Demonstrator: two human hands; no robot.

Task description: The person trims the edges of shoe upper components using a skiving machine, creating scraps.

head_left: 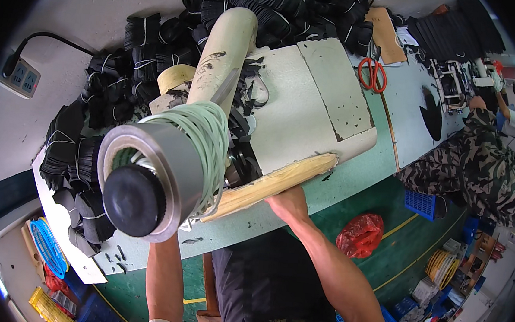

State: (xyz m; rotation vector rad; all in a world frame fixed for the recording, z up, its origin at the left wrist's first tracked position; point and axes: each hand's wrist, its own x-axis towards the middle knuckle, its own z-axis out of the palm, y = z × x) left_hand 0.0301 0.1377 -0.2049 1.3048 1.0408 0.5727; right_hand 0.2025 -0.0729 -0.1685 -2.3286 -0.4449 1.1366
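Observation:
A cream machine with a curved arm (pixel 226 52) and a flat bed (pixel 293 91) fills the middle of the bench. Along its near edge runs a rough wooden strip (pixel 274 183). My right hand (pixel 289 203) reaches in under this strip, its fingers hidden behind the wood. A grey metal cylinder (pixel 187 167) with a black round knob (pixel 134 200) and coiled pale cord (pixel 203 126) stands up close in front. It hides my left hand; only the forearm (pixel 165 275) shows below. Dark scraps (pixel 251 82) lie beside the machine arm.
Bundles of tied black pieces (pixel 143 37) are heaped along the wall and left edge. Red-handled scissors (pixel 372 76) lie right of the bed. On the green floor sits a red bag (pixel 360 236). Another person in camouflage (pixel 481 160) works at the right.

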